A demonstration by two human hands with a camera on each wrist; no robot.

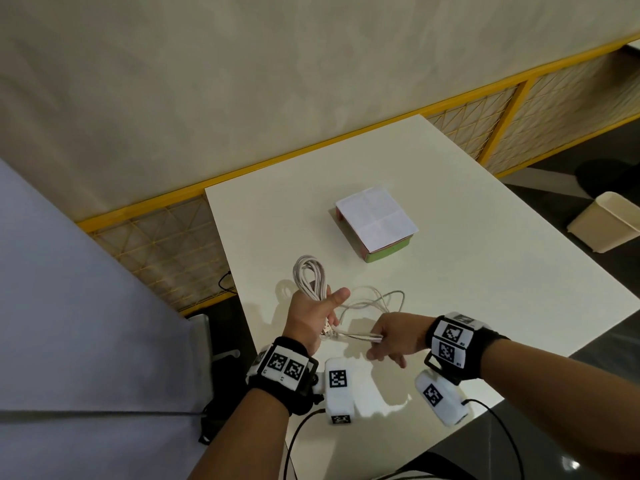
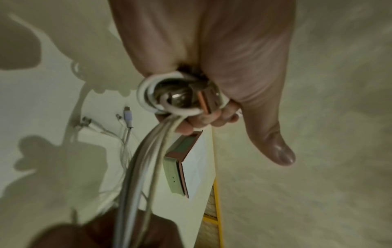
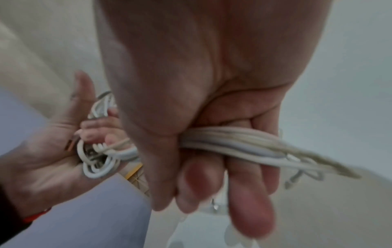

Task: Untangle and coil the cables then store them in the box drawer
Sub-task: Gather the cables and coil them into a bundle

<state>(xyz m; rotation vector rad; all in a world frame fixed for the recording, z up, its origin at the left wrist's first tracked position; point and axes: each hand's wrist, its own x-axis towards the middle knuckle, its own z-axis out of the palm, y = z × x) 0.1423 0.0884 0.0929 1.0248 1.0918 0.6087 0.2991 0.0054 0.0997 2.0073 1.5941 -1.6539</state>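
Both hands are gripping the white cables above the near end of the table.

Left hand (image 1: 313, 315) is holding a coiled bundle (image 1: 309, 277) of white cable, fingers curled round it, thumb sticking out free; the loops are standing up past the fingers and a USB plug (image 2: 208, 99) is sitting against the palm. Right hand (image 1: 398, 336) is clenching several white strands (image 3: 239, 142) in its fist, running taut across to the left hand. Loose cable loops (image 1: 377, 301) are trailing on the white table (image 1: 485, 271) between the hands and the box. The box drawer (image 1: 375, 225), white top, green front, is sitting closed mid-table, well apart from both hands.
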